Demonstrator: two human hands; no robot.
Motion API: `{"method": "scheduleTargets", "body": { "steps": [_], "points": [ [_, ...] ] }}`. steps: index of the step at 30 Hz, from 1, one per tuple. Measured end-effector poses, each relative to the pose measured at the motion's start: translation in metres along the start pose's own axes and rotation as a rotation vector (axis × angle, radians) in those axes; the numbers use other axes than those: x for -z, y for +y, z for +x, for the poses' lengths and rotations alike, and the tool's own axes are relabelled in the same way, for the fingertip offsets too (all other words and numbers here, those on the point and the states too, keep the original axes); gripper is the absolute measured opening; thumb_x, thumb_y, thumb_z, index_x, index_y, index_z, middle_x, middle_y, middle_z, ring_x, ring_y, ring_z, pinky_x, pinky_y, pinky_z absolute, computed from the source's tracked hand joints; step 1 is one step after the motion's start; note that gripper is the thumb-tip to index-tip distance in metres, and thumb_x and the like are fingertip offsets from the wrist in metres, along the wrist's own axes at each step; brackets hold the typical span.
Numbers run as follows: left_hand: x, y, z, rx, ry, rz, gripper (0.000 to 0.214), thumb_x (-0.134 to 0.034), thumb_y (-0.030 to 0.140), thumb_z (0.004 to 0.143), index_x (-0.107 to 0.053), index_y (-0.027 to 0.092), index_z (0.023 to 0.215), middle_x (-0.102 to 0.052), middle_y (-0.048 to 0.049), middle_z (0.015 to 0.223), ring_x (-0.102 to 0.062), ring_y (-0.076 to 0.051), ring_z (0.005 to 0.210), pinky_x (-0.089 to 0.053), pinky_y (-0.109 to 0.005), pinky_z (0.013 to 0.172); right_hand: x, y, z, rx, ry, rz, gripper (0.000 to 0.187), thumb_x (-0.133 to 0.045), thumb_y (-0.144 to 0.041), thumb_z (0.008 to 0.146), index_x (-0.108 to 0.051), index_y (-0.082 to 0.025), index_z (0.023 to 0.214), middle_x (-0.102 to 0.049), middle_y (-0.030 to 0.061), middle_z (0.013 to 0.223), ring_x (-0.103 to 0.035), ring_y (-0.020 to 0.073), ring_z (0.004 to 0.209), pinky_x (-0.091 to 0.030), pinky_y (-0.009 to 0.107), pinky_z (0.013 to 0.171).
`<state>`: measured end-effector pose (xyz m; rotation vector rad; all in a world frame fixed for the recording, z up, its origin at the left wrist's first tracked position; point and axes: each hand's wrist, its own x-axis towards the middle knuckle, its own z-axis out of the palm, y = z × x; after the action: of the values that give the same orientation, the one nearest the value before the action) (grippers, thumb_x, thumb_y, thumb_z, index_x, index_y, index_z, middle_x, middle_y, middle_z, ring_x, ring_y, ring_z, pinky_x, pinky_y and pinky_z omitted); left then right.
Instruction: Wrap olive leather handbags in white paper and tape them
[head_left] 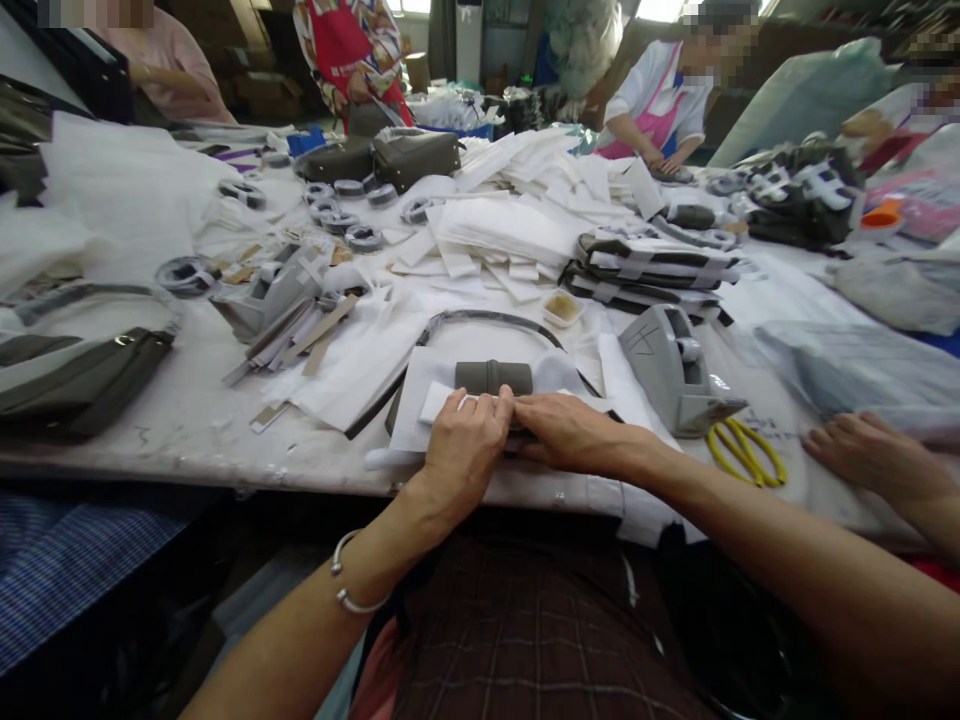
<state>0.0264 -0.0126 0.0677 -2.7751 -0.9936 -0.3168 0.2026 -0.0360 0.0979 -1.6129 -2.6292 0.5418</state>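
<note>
A dark olive handbag flap with a raised middle band (493,378) lies in front of me on a white packing sheet (409,405). The bag's dark strap (491,318) arcs behind it. My left hand (469,435) is closed, its bent fingers gripping a folded white strip (435,402) at the flap's near edge. Beside it, touching at the fingertips, is my right hand (566,430), its fingers pressed together and turned inward. Whatever lies under the right fingertips is hidden.
To the right stand a grey tape dispenser (664,365) and yellow-handled scissors (746,452), with a co-worker's hand (877,455) beyond. Another tape dispenser (266,290) and a dark bag (82,375) lie left. Stacked white sheets (510,230) and tape rolls (364,237) are behind.
</note>
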Motion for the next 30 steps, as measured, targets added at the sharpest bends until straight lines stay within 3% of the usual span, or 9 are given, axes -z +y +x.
{"method": "scheduleTargets", "body": {
  "steps": [3, 6, 9, 13, 17, 22, 30],
  "points": [
    [-0.007, -0.005, 0.003, 0.023, -0.044, -0.030, 0.039, -0.062, 0.025, 0.089, -0.058, 0.013, 0.126, -0.065, -0.0084, 0.092, -0.065, -0.023, 0.082, -0.051, -0.034, 0.071, -0.014, -0.001, -0.002, 0.002, 0.083, -0.027, 0.031, -0.060, -0.015, 0.083, -0.058, -0.013, 0.114, -0.068, 0.0139, 0.112, -0.065, 0.0259, 0.100, -0.050, 0.036, 0.085],
    [-0.021, -0.007, -0.007, 0.010, 0.055, -0.007, 0.043, -0.060, 0.024, 0.090, -0.054, 0.014, 0.132, -0.065, -0.0077, 0.090, -0.064, -0.023, 0.080, -0.051, -0.034, 0.069, -0.036, -0.004, -0.007, 0.009, 0.228, -0.110, 0.042, -0.052, -0.006, 0.083, -0.055, -0.010, 0.125, -0.064, 0.0179, 0.124, -0.061, 0.0280, 0.114, -0.047, 0.043, 0.097],
    [-0.035, -0.007, -0.020, -0.060, 0.224, -0.018, 0.046, -0.049, 0.016, 0.094, -0.047, 0.011, 0.140, -0.068, -0.0129, 0.105, -0.066, -0.024, 0.095, -0.053, -0.038, 0.083, -0.059, -0.009, -0.011, -0.010, 0.381, -0.198, 0.049, -0.046, -0.003, 0.084, -0.051, -0.005, 0.133, -0.058, 0.0214, 0.134, -0.054, 0.0302, 0.126, -0.043, 0.049, 0.105],
    [-0.049, -0.008, -0.028, -0.238, 0.321, -0.071, 0.050, -0.033, 0.007, 0.096, -0.038, 0.005, 0.146, -0.054, -0.0184, 0.142, -0.050, -0.024, 0.133, -0.043, -0.041, 0.110, -0.074, -0.012, -0.015, -0.038, 0.511, -0.241, 0.047, -0.042, -0.005, 0.088, -0.054, -0.004, 0.134, -0.058, 0.0216, 0.136, -0.053, 0.0300, 0.128, -0.041, 0.051, 0.107],
    [-0.056, -0.010, -0.029, -0.231, 0.359, -0.110, 0.050, -0.035, 0.005, 0.094, -0.040, 0.003, 0.144, -0.056, -0.0189, 0.140, -0.053, -0.023, 0.131, -0.046, -0.039, 0.109, -0.069, -0.007, -0.019, 0.010, 0.543, -0.210, 0.042, -0.045, -0.009, 0.090, -0.057, -0.006, 0.130, -0.061, 0.0186, 0.134, -0.054, 0.0266, 0.126, -0.042, 0.046, 0.108],
    [-0.055, -0.008, -0.033, -0.250, 0.359, -0.076, 0.049, -0.037, 0.005, 0.094, -0.046, 0.006, 0.142, -0.055, -0.0180, 0.141, -0.053, -0.025, 0.132, -0.046, -0.041, 0.110, -0.074, -0.003, -0.029, -0.019, 0.592, -0.302, 0.038, -0.043, -0.010, 0.095, -0.059, -0.009, 0.129, -0.063, 0.0168, 0.133, -0.056, 0.0289, 0.125, -0.039, 0.051, 0.108],
    [-0.047, -0.001, -0.030, -0.333, 0.230, 0.163, 0.045, -0.036, 0.008, 0.095, -0.048, -0.002, 0.136, -0.053, -0.0260, 0.140, -0.054, -0.030, 0.130, -0.046, -0.043, 0.108, -0.091, 0.003, -0.029, 0.002, 0.685, -0.307, 0.042, -0.034, -0.008, 0.095, -0.057, -0.009, 0.131, -0.062, 0.0164, 0.134, -0.054, 0.0247, 0.128, -0.039, 0.046, 0.110]
  ]
}}
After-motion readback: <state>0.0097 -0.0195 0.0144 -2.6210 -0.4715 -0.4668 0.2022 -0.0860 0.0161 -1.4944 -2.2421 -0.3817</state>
